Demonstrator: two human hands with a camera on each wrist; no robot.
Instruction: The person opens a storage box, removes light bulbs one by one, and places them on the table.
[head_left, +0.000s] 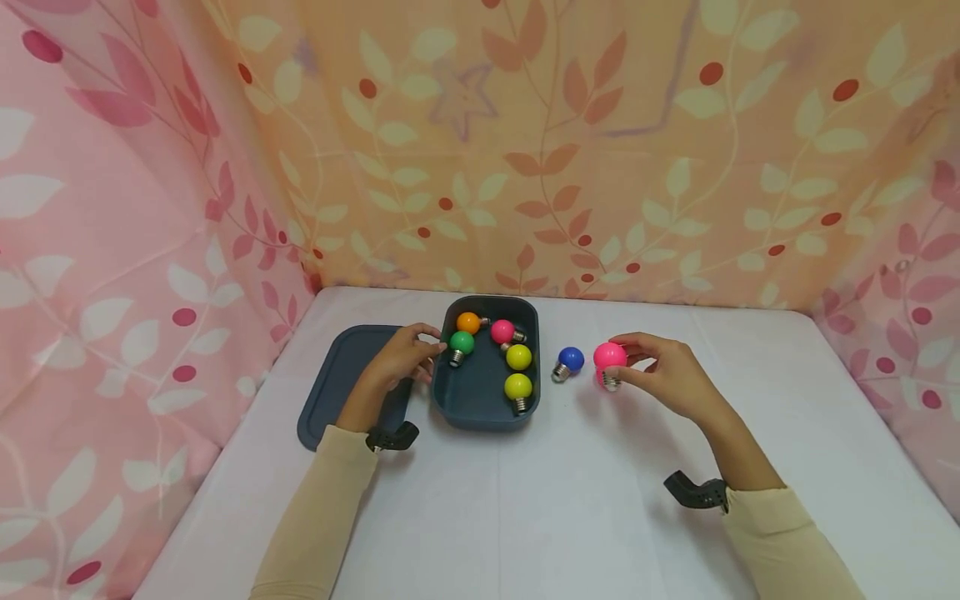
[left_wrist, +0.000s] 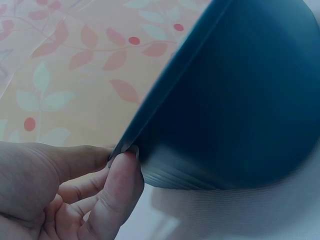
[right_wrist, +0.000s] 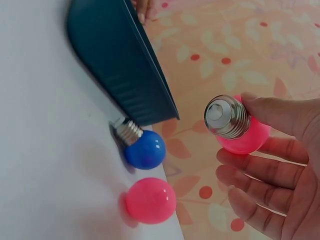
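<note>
A dark blue-grey box (head_left: 480, 414) stands on the table with several small light bulbs inside: an orange bulb (head_left: 468, 322), a green bulb (head_left: 462, 342), a pink one and two yellow ones. My left hand (head_left: 405, 358) pinches the box's left rim between thumb and fingers, as the left wrist view shows. To the right of the box, my right hand (head_left: 671, 375) holds a pink bulb (right_wrist: 245, 137) by thumb and fingers, raised off the table, its metal screw base towards the wrist camera. Below it on the table lies a second pink bulb (right_wrist: 151, 200), beside a blue bulb (head_left: 571, 360).
A flat dark lid (head_left: 341, 375) lies left of the box, partly under my left forearm. White cloth covers the table (head_left: 525, 517). Patterned curtains (head_left: 480, 167) hang behind the table and along both sides.
</note>
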